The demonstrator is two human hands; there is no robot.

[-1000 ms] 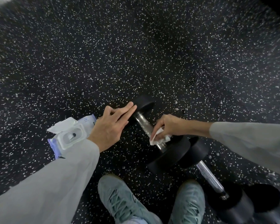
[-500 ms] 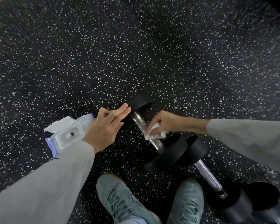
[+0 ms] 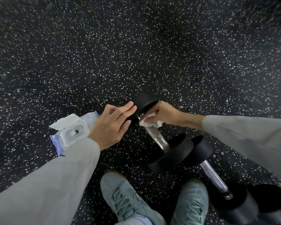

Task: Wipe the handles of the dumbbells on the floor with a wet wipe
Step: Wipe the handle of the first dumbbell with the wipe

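A black dumbbell with a metal handle (image 3: pixel 157 137) lies on the speckled floor in the middle of the view. My right hand (image 3: pixel 165 114) grips a white wet wipe (image 3: pixel 150 121) wrapped round the far end of that handle, close to the far weight head (image 3: pixel 146 103). My left hand (image 3: pixel 112 125) has straight fingers that rest against the far weight head from the left. A second dumbbell, with a knurled handle (image 3: pixel 215 180), lies to the lower right, end to end with the first.
An open pack of wet wipes (image 3: pixel 71 132) with its white lid flipped up lies on the floor to the left, partly under my left wrist. My two pale green shoes (image 3: pixel 120 198) stand at the bottom. A third black weight head (image 3: pixel 269 197) shows at the lower right corner.
My right hand has slid the wipe along the handle from the near weight head up to the far one. My left hand has stayed against the far head.
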